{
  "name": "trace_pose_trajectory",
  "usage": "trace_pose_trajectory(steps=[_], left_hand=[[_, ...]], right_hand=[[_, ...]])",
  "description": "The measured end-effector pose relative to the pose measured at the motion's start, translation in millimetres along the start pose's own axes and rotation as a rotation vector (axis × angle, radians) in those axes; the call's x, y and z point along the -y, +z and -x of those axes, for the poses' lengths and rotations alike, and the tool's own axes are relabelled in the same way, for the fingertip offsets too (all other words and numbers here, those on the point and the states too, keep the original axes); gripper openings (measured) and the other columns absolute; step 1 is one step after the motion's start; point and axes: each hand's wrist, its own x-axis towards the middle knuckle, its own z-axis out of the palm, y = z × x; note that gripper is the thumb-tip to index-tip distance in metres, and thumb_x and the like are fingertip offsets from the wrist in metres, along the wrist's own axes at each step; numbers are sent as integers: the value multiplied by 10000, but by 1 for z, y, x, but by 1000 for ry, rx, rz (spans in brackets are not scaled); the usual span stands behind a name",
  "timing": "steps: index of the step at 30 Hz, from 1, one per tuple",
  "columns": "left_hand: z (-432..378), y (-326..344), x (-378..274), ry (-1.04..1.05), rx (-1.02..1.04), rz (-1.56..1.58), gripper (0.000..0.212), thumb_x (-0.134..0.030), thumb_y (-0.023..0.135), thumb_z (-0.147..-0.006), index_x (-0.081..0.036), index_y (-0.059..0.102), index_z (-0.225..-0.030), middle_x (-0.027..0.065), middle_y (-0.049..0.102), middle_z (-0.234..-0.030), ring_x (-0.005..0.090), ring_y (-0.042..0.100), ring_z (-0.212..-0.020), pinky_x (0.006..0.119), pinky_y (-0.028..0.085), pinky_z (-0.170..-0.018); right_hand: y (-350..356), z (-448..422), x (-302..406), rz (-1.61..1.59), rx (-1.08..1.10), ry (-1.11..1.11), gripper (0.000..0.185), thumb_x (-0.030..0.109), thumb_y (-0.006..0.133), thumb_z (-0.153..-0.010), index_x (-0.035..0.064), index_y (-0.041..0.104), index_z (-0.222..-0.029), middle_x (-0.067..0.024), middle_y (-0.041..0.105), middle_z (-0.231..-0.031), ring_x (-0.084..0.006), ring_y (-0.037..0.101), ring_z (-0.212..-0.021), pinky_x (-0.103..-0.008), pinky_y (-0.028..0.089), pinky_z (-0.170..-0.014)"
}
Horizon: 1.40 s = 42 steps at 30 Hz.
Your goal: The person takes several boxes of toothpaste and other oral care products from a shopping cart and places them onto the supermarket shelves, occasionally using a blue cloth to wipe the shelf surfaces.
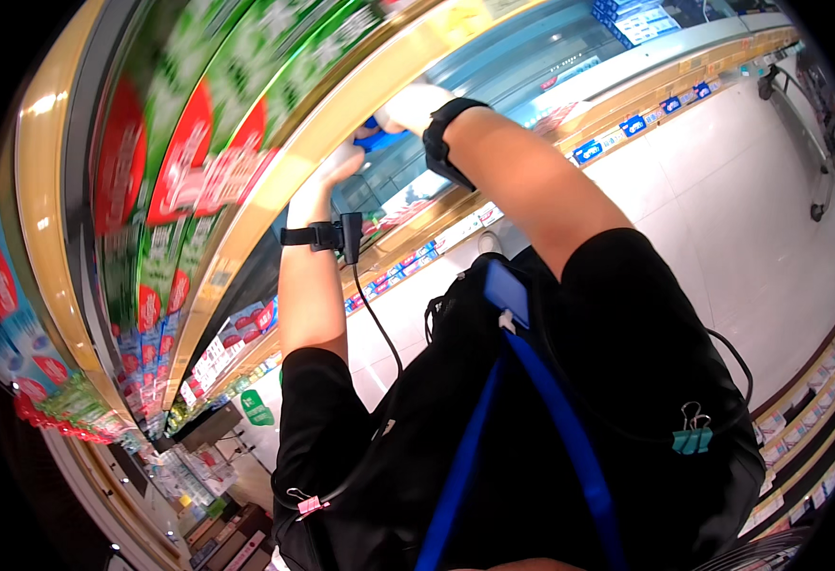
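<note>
Both my arms reach into a shop shelf below a yellow-edged shelf board [389,68]. My left hand [339,165] is partly hidden beside the board's edge, its thumb apart from the palm. My right hand [412,110], blurred and overexposed, is at a blue item [383,138] that lies between the two hands; whether it grips the item cannot be made out. Each wrist bears a black strap with a device. Green and white boxes with red ovals [235,114] stand on the board above, left of my hands.
Blue and white boxes [632,25] are stacked at the top right. Price labels line the lower shelf edge [632,127]. A wheeled metal cart [814,143] stands on the tiled floor [703,214]. Another shelf [810,428] is at the lower right. A black cable hangs from my left wrist.
</note>
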Motion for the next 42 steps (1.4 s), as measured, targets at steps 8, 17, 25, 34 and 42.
trace_pose_trajectory(steps=[8, 17, 25, 34, 42], left_hand=[[66, -1, 58, 81, -58, 60, 434, 13, 530, -713, -53, 718, -1099, 192, 703, -1075, 302, 638, -1072, 360, 448, -948], [52, -24, -13, 236, 187, 47, 424, 1, 521, -666, -24, 706, -1046, 276, 667, -941, 407, 654, -913, 418, 502, -776], [-19, -18, -122, 180, 196, 109, 411, -44, 530, -730, -24, 689, -1109, 274, 674, -993, 390, 659, -968, 433, 506, -843], [-49, 3, -246, 161, -212, 187, 415, -247, 573, -969, -31, 537, -1322, 237, 633, -1211, 350, 587, -1189, 373, 441, -1011], [8, 1, -304, -175, 63, 33, 470, -413, 679, -908, 0, 636, -1128, 208, 697, -1050, 348, 672, -1006, 416, 517, -845]], right_hand=[[31, 15, 94, 10, 75, 42, 446, 329, 756, -800, 162, 688, -1208, -84, 632, -1288, -306, 593, -1185, -497, 491, -913], [3, 70, 62, 252, 177, -27, 381, 261, 702, -852, 171, 688, -1222, -57, 638, -1279, -345, 528, -1245, -447, 498, -927], [-53, 76, -48, 223, 125, 5, 350, 149, 721, -811, 149, 715, -1161, -80, 661, -1230, -353, 552, -1214, -470, 493, -915], [-110, 84, -220, 119, 14, 100, 378, 162, 690, -846, 164, 686, -1224, -79, 634, -1297, -311, 554, -1247, -454, 466, -969], [-131, 105, -300, 89, -142, 48, 344, 187, 641, -870, 256, 703, -1201, -34, 650, -1256, -288, 548, -1210, -449, 431, -973]])
